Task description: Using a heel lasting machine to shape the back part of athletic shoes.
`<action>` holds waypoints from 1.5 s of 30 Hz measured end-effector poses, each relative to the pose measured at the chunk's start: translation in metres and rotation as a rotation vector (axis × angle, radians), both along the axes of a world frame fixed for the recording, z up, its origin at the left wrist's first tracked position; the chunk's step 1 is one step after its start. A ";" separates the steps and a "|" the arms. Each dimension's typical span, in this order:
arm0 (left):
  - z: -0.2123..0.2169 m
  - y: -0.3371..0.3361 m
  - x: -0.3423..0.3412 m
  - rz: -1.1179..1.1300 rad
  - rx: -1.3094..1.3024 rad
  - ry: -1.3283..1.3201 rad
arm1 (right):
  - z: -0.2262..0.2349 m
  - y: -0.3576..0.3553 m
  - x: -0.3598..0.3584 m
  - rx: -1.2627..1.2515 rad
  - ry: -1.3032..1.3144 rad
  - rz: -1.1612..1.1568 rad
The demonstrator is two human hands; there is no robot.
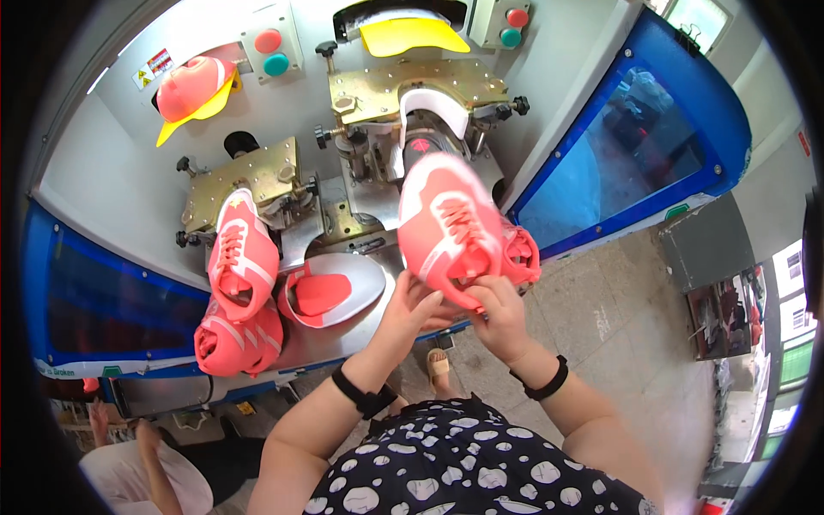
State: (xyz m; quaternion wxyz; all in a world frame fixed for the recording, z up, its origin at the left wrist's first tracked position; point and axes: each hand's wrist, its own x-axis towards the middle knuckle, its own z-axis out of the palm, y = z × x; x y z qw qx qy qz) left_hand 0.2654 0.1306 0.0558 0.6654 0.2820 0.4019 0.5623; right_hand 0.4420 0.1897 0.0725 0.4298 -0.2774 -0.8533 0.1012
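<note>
Both my hands hold a coral-red lace-up sneaker upper (pixel 451 206) by its heel end. Its whitish toe, slightly blurred, points away toward the right-hand press. My right hand (pixel 500 318) pinches the heel collar. Against the left side of the heel is my left hand (pixel 414 307), its fingers partly hidden behind the shoe. A second coral shoe (pixel 521 254) shows just right of the held one. The press (pixel 418 86) beyond has a brassy plate, a white curved pad and black knobs.
At the left press (pixel 243 184) a coral shoe (pixel 244 257) stands over another shoe (pixel 240 339). A shoe lies sole-up (pixel 343 287) on the metal ledge. Red and green buttons (pixel 272 53) sit on the back wall. Blue-framed panels (pixel 635 137) flank the machine. Another person (pixel 146 468) is at lower left.
</note>
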 end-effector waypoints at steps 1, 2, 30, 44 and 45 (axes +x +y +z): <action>-0.004 0.011 0.013 0.094 0.028 0.030 | -0.004 0.000 0.002 -0.073 -0.073 -0.015; -0.006 0.021 0.022 0.175 0.046 0.016 | -0.003 0.006 0.002 -0.031 -0.023 0.017; -0.022 0.088 0.013 0.246 -0.088 -0.083 | 0.010 0.146 -0.065 -0.228 -0.182 0.131; -0.022 0.089 0.003 0.188 -0.127 -0.062 | 0.013 0.142 -0.069 -0.168 -0.275 0.044; -0.022 0.089 0.003 0.185 -0.126 -0.062 | 0.012 0.142 -0.069 -0.086 -0.326 -0.001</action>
